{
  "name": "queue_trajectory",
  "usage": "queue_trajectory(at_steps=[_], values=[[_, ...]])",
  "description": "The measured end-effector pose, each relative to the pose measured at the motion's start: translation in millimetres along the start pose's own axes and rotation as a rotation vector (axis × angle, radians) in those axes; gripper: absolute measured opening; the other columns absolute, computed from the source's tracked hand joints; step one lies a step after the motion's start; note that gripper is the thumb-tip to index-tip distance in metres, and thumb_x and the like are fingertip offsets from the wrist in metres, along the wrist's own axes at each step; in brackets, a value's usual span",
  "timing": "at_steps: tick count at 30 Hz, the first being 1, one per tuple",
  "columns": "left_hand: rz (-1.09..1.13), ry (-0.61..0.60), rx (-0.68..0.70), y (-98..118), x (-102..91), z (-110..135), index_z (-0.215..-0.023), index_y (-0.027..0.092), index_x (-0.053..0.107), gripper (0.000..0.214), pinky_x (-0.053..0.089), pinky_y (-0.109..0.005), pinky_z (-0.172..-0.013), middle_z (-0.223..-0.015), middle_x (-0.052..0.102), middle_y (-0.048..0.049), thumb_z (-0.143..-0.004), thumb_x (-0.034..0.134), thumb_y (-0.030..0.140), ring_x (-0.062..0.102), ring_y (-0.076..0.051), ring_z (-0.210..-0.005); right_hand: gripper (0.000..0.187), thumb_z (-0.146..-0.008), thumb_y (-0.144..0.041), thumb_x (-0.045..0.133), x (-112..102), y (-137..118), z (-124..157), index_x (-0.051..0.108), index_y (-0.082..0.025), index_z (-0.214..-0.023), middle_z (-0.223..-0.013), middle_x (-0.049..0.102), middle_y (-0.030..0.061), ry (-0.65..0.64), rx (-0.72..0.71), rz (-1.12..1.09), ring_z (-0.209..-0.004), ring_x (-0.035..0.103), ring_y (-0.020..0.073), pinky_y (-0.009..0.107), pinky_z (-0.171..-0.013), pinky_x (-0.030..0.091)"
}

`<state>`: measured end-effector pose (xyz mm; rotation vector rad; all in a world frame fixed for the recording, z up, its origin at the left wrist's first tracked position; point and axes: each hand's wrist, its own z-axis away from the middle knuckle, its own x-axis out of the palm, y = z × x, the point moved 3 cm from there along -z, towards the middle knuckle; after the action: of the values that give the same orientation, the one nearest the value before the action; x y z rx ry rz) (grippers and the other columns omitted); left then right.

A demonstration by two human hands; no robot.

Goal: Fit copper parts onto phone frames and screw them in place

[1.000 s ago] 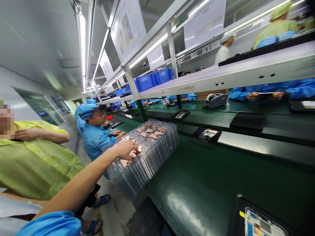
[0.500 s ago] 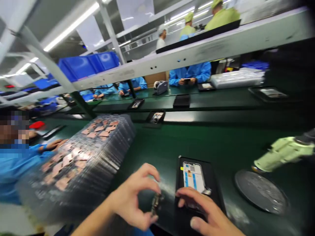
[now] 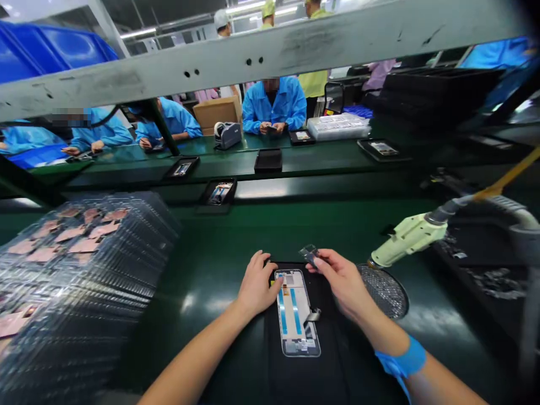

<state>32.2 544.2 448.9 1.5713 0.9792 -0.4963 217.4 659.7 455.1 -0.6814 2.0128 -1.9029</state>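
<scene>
A phone frame [image 3: 297, 315] with a pale back, two blue strips and a loose flex cable lies on a black tray [image 3: 291, 379] in front of me. My left hand [image 3: 257, 284] rests at the frame's upper left corner, its thumb on the edge and its fingers apart. Between the thumb and fingers of my right hand [image 3: 343, 281] is a small circuit board [image 3: 309, 253], raised just above the tray's top end. A blue wrist strap [image 3: 403, 360] circles my right wrist.
Stacked clear plastic trays [image 3: 126, 242] with pinkish parts fill the left side. A pale green nozzle [image 3: 407, 239] hangs over a round mesh disc [image 3: 386, 292] at right. Behind are small black trays [image 3: 219, 192], a tape dispenser [image 3: 228, 135] and co-workers in blue [image 3: 274, 104].
The circuit board has passed from my left hand to my right. My left hand has moved to the phone frame's corner. The view has turned right, and the frame shows more fully.
</scene>
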Motion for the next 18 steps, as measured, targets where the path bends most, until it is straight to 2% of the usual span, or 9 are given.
queue_trajectory(at_steps=[4, 9, 12, 15, 18], values=[[0.048, -0.038, -0.004, -3.3, 13.7, -3.6, -0.099, 0.017, 0.071, 0.012, 0.04, -0.059, -0.115, -0.134, 0.056, -0.0156, -0.087, 0.072, 0.014, 0.04, -0.038, -0.14, 0.035, -0.092, -0.052, 0.068, 3.8, 18.2, -1.1, 0.073, -0.019, -0.103, -0.101, 0.073, 0.008, -0.047, -0.087, 0.211, -0.092, 0.069, 0.025, 0.036, -0.085, 0.056], [0.117, -0.049, -0.007, 1.1, 22.1, -7.3, -0.084, 0.02, 0.073, 0.008, 0.041, -0.058, -0.115, -0.133, 0.058, -0.0106, -0.087, 0.073, 0.013, 0.042, -0.035, -0.14, 0.016, -0.098, -0.031, 0.06, 4.5, 10.2, 9.6, 0.073, -0.022, -0.103, -0.103, 0.069, 0.005, -0.068, -0.218, 0.312, -0.095, 0.066, 0.0207, 0.027, -0.077, 0.056], [0.134, -0.022, -0.023, 2.5, 27.6, -8.7, -0.082, 0.018, 0.072, 0.009, 0.041, -0.058, -0.114, -0.132, 0.059, -0.0117, -0.087, 0.073, 0.011, 0.041, -0.036, -0.14, 0.015, -0.098, -0.023, 0.06, 2.6, 4.6, 15.6, 0.071, -0.023, -0.108, -0.103, 0.07, 0.0031, -0.117, -0.213, 0.395, -0.091, 0.067, 0.0189, 0.027, -0.08, 0.055], [0.16, -0.006, -0.038, 1.2, 27.2, -9.1, -0.082, 0.017, 0.071, 0.008, 0.041, -0.057, -0.115, -0.133, 0.059, -0.0135, -0.087, 0.071, 0.011, 0.04, -0.036, -0.141, 0.014, -0.097, -0.021, 0.06, 2.0, 3.1, 23.0, 0.071, -0.022, -0.105, -0.097, 0.07, 0.0026, -0.217, -0.211, 0.525, -0.088, 0.066, 0.0199, 0.03, -0.081, 0.052], [0.196, -0.063, -0.017, -1.5, 19.2, -9.5, -0.091, 0.018, 0.072, 0.01, 0.04, -0.055, -0.117, -0.137, 0.057, -0.0138, -0.093, 0.064, 0.013, 0.038, -0.034, -0.144, 0.018, -0.1, -0.02, 0.055, 3.2, 3.0, 28.2, 0.072, -0.02, -0.102, -0.094, 0.069, 0.0045, -0.309, -0.223, 0.588, -0.088, 0.064, 0.0217, 0.033, -0.079, 0.051]])
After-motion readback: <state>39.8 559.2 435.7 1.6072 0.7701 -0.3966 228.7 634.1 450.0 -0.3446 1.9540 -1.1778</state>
